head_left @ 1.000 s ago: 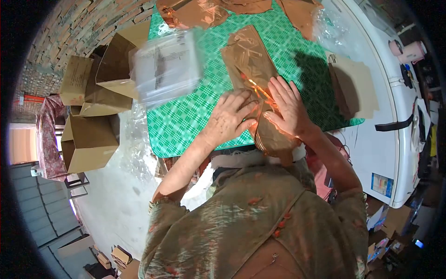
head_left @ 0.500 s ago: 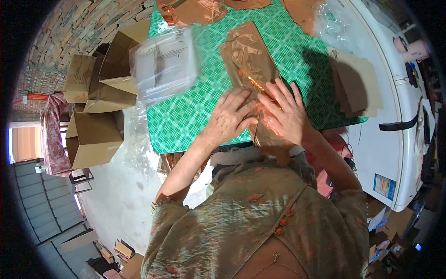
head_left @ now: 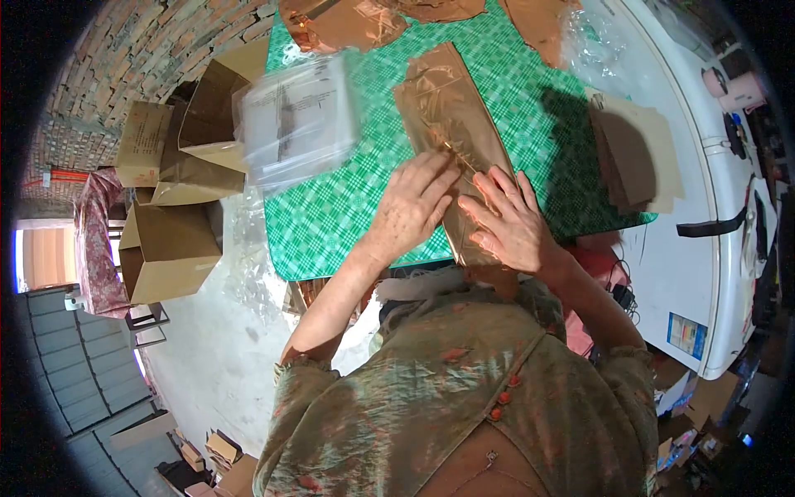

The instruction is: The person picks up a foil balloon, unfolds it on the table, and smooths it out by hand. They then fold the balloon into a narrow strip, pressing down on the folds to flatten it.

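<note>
A long folded sheet of shiny copper-brown plastic film [head_left: 451, 95] lies lengthwise on the green checked tablecloth [head_left: 364, 199], its near end reaching the table's edge by my body. My left hand [head_left: 414, 199] rests along the film's left side, fingers stretched out flat over it. Opposite, my right hand [head_left: 509, 219] has its fingers spread on the right side of the film. A crease with bright highlights runs between the fingertips. Both palms cover part of the film, and neither hand appears to grip it.
To the left lies a stack of clear plastic packs [head_left: 310, 124]. Open cardboard boxes [head_left: 178, 253] stand beyond the table's left side. Flat cardboard pieces [head_left: 638, 153] lie at the right, near a white appliance [head_left: 696, 273]. More brown film [head_left: 348, 25] lies at the far edge.
My right hand has shifted slightly down and toward me, its fingers now more bent. My left hand's fingers have moved a little farther up the film. The bright crease has flattened somewhat.
</note>
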`<state>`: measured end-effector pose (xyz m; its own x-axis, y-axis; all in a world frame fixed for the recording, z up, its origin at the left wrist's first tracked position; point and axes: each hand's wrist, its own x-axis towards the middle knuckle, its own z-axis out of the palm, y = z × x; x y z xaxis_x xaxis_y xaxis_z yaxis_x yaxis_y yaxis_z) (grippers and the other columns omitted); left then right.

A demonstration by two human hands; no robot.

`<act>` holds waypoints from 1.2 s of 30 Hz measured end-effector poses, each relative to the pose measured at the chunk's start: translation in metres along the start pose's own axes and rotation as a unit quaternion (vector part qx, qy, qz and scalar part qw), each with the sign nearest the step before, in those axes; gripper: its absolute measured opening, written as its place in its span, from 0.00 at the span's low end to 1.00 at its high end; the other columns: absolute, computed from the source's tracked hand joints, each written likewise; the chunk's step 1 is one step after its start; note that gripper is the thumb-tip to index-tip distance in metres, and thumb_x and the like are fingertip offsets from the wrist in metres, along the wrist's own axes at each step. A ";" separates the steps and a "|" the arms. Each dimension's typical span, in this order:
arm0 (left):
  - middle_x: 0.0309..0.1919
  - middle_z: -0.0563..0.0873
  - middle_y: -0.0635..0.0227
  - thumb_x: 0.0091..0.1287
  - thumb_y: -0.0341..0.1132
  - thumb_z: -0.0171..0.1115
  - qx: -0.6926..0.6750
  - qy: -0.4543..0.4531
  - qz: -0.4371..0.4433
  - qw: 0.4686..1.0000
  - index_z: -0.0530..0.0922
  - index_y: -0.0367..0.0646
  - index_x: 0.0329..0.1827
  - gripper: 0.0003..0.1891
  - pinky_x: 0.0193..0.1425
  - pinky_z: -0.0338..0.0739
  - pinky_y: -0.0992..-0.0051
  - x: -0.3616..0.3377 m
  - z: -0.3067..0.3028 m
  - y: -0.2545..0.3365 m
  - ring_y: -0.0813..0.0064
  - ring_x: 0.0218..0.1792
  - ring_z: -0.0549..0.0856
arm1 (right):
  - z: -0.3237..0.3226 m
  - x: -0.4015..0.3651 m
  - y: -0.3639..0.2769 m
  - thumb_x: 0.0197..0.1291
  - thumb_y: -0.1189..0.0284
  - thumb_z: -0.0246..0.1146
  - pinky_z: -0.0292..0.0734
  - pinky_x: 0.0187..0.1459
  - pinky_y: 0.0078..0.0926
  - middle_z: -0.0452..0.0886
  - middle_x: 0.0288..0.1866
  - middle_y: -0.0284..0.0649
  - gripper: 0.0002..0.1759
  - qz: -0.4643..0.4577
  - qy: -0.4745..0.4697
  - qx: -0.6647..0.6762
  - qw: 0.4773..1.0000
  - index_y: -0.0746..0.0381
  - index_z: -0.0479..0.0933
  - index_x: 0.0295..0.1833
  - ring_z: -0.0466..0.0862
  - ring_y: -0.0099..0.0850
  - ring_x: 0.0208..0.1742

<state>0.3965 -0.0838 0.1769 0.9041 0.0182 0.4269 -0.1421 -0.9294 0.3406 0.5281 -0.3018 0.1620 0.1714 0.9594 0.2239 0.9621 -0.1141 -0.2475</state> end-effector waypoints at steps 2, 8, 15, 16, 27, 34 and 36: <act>0.73 0.76 0.55 0.74 0.36 0.65 0.005 0.016 0.004 1.000 0.78 0.41 0.72 0.24 0.79 0.67 0.50 0.010 -0.002 -0.002 0.51 0.76 0.72 | 0.001 0.000 0.000 0.62 0.57 0.72 0.46 0.82 0.66 0.65 0.83 0.49 0.38 0.001 0.003 0.002 1.000 0.50 0.72 0.77 0.58 0.53 0.85; 0.81 0.68 0.55 0.77 0.39 0.61 0.017 -0.034 0.022 0.999 0.73 0.46 0.78 0.27 0.85 0.59 0.50 0.033 0.012 -0.016 0.51 0.82 0.65 | -0.001 0.001 -0.002 0.61 0.59 0.72 0.46 0.82 0.66 0.65 0.82 0.50 0.38 0.003 0.000 0.007 1.000 0.51 0.73 0.77 0.58 0.54 0.85; 0.81 0.67 0.55 0.79 0.41 0.57 0.036 -0.075 0.024 0.996 0.71 0.47 0.80 0.27 0.87 0.55 0.52 0.028 0.029 -0.027 0.54 0.83 0.64 | 0.002 0.001 0.001 0.61 0.57 0.73 0.45 0.82 0.67 0.64 0.83 0.50 0.38 -0.004 0.004 0.000 1.000 0.52 0.74 0.76 0.58 0.54 0.85; 0.81 0.67 0.55 0.79 0.41 0.57 0.038 -0.075 0.026 0.996 0.70 0.47 0.80 0.27 0.87 0.55 0.52 0.028 0.029 -0.028 0.54 0.83 0.63 | 0.003 0.000 0.001 0.61 0.57 0.73 0.46 0.82 0.66 0.65 0.82 0.50 0.38 -0.006 0.006 0.000 1.000 0.53 0.74 0.76 0.58 0.53 0.85; 0.81 0.68 0.55 0.79 0.41 0.56 0.051 -0.080 0.030 0.995 0.69 0.48 0.81 0.28 0.87 0.56 0.52 0.027 0.031 -0.029 0.53 0.81 0.66 | -0.018 -0.005 0.014 0.62 0.58 0.72 0.45 0.83 0.61 0.67 0.81 0.51 0.41 -0.009 0.012 0.048 0.999 0.61 0.70 0.78 0.61 0.48 0.85; 0.81 0.67 0.55 0.79 0.41 0.56 0.049 -0.076 0.032 0.995 0.70 0.48 0.81 0.27 0.87 0.56 0.52 0.029 0.029 -0.028 0.53 0.82 0.65 | -0.014 -0.006 0.031 0.65 0.54 0.69 0.41 0.83 0.64 0.62 0.85 0.50 0.46 0.039 -0.015 -0.028 0.999 0.67 0.63 0.81 0.57 0.45 0.87; 0.82 0.67 0.55 0.80 0.41 0.55 0.046 -0.079 0.029 0.995 0.70 0.48 0.81 0.27 0.87 0.56 0.52 0.026 0.030 -0.028 0.53 0.82 0.65 | -0.014 -0.012 0.029 0.65 0.54 0.69 0.42 0.82 0.65 0.62 0.85 0.49 0.46 0.045 -0.020 -0.030 0.998 0.67 0.63 0.80 0.56 0.45 0.87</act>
<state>0.4363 -0.0686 0.1532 0.9483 -0.0888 0.3046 -0.1661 -0.9569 0.2384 0.5564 -0.3204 0.1651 0.2501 0.9541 0.1648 0.9543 -0.2141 -0.2085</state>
